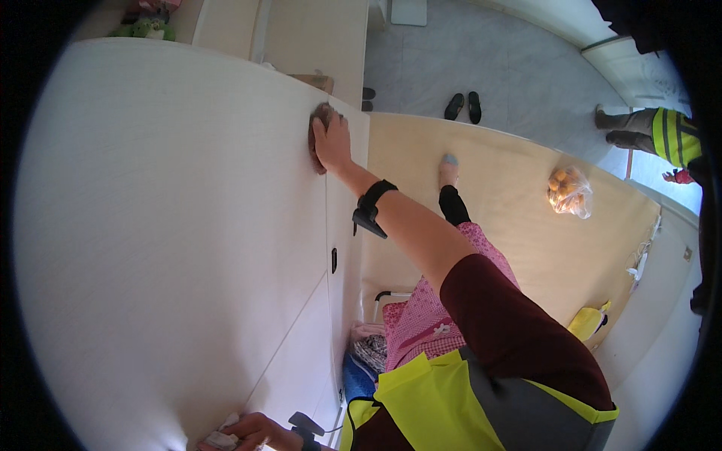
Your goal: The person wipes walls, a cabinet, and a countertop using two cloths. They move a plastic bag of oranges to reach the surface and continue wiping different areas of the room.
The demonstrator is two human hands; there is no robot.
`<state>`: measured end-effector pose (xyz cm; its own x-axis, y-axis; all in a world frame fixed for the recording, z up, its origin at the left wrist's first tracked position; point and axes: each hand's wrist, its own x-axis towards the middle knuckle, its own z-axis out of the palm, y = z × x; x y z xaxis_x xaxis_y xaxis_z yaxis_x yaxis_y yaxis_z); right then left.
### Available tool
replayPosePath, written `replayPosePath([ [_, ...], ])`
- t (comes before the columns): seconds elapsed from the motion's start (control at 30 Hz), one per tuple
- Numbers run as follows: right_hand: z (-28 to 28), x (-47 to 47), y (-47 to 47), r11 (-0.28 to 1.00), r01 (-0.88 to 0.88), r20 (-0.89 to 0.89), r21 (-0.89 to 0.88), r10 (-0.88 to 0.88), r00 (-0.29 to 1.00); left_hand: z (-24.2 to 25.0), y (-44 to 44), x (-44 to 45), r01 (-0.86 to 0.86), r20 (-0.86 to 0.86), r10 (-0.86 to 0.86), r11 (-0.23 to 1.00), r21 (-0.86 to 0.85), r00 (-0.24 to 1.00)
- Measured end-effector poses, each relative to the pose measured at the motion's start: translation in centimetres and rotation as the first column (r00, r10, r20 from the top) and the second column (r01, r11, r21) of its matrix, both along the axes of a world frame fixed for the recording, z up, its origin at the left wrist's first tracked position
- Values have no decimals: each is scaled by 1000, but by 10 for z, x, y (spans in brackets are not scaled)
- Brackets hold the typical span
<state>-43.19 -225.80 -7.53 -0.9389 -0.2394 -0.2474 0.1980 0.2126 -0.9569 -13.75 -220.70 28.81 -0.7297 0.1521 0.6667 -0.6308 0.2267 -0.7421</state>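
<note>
My right hand (pixel 333 138) presses a reddish-brown cloth (pixel 317 155) against a large white cabinet panel (pixel 169 186), close to its outer edge. A black strap with a small device (pixel 372 208) is on that wrist. Low in the picture, my left hand (pixel 254 433) holds a crumpled whitish cloth (pixel 223 437) beside the same white surface; part of this hand is cut off by the picture's lower edge. Seams divide the panel, and a dark recessed handle (pixel 334 260) lies below my right hand.
I stand on a tan platform (pixel 412 169). On it lie a clear bag of orange fruit (pixel 569 191), a yellow pouch (pixel 586 322) and white cables (pixel 637 268). Folded fabrics (pixel 369 349) are beside me. Dark shoes (pixel 463 107) rest on the grey floor; another person (pixel 674 135) stands beyond.
</note>
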Motion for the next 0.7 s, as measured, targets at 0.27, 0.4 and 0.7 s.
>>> replayPosePath([
  [0.27,-45,167,38,976,-203,299,73,173,938,1,-7,18,39,-30,-39,999,-13,999],
  [0.4,-40,253,68,926,-376,336,19,349,875,-1,-8,23,50,-75,-49,999,11,996],
  [0.7,-2,273,90,901,-402,570,-164,419,706,5,-14,42,41,-49,-36,993,111,998],
])
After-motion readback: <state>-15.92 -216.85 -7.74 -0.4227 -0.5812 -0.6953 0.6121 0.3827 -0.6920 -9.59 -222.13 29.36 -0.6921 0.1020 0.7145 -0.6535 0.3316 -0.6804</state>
